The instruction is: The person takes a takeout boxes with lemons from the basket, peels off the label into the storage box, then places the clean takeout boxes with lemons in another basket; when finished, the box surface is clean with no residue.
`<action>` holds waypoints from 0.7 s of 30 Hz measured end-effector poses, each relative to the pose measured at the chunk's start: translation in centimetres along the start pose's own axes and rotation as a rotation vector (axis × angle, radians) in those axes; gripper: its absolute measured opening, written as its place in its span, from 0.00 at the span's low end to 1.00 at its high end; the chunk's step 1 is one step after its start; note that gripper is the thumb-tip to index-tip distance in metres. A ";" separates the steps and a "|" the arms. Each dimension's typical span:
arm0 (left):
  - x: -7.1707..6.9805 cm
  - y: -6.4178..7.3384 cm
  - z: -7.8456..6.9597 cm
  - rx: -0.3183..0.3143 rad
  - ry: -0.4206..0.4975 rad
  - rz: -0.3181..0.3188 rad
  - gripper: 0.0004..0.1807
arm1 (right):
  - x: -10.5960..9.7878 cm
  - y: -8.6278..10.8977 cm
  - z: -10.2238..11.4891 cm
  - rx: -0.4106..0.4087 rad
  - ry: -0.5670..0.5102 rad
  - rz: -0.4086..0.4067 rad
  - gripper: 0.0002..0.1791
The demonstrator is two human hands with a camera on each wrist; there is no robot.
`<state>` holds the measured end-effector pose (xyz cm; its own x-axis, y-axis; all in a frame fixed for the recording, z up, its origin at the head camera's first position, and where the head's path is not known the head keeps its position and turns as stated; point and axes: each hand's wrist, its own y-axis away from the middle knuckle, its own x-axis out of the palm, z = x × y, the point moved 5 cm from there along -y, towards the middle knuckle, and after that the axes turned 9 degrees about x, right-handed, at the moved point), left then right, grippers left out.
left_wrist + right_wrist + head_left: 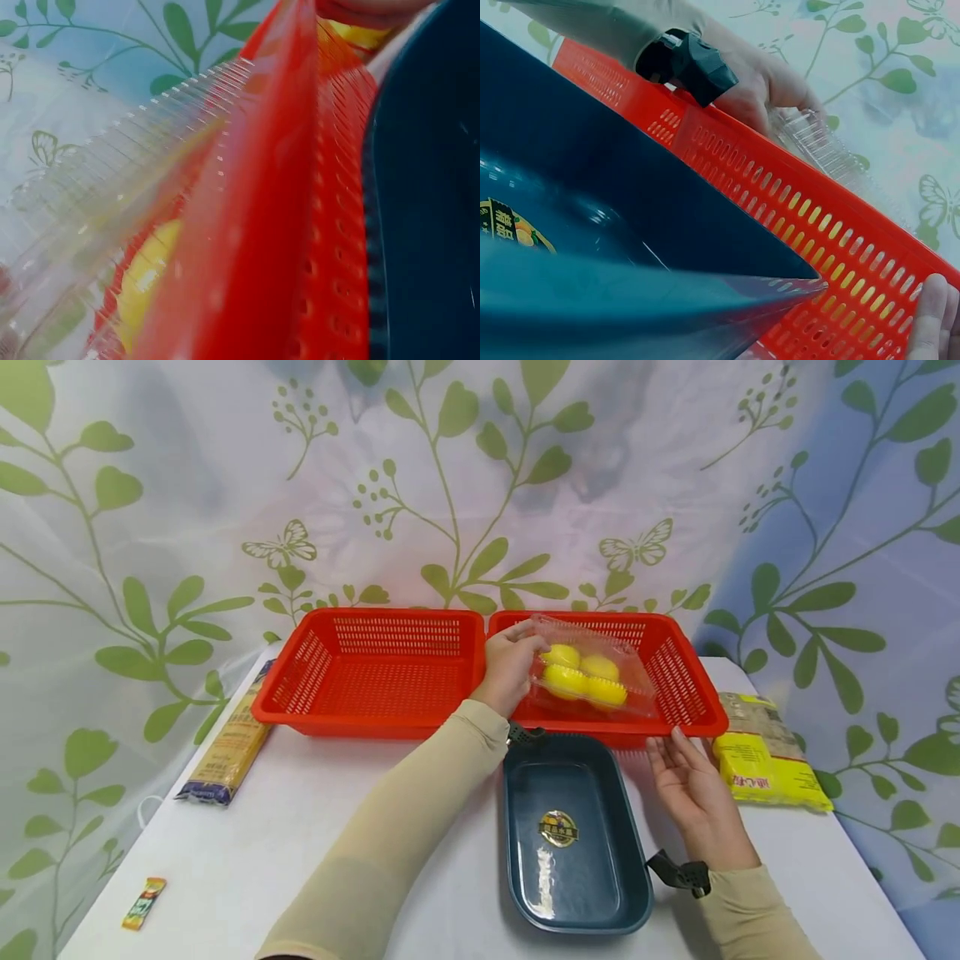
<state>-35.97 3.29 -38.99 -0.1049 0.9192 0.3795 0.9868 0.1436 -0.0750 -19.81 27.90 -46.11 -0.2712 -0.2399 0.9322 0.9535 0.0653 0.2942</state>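
My left hand [512,664] grips the left end of a clear plastic clamshell box [634,683] that holds several round yellow fruits [567,682]. The box sits tilted within the right red basket [684,681]. Seen from the left wrist, its ridged clear side [112,157] rises beside the basket's red wall. My right hand [696,793] is palm up at that basket's front right, its fingers [930,319] extended against the slotted outer wall. What lies under the box is partly hidden.
Another red basket [375,672] adjoins on the left. In front stands a dark blue tray [577,877] with a gold label. A pasta packet [232,739] lies at left, a yellow-and-clear food bag [772,760] at right, and a small wrapped snack [144,903] at front left.
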 end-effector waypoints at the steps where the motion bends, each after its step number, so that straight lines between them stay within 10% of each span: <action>1: 0.1 0.0 0.1 0.002 -0.008 0.003 0.24 | 0.0 0.0 0.0 -0.002 0.004 0.004 0.45; 12: -0.1 -0.1 0.7 -0.135 -0.459 0.180 0.35 | -0.1 0.1 0.1 0.000 0.010 0.005 0.44; 21: -0.1 0.3 1.3 -0.242 -0.615 0.298 0.20 | -0.1 0.0 0.0 -0.008 0.014 -0.010 0.42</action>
<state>-35.88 3.75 -40.23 0.1922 0.9569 -0.2176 0.9765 -0.1646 0.1388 -19.80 27.95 -46.25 -0.2790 -0.2541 0.9261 0.9517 0.0552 0.3019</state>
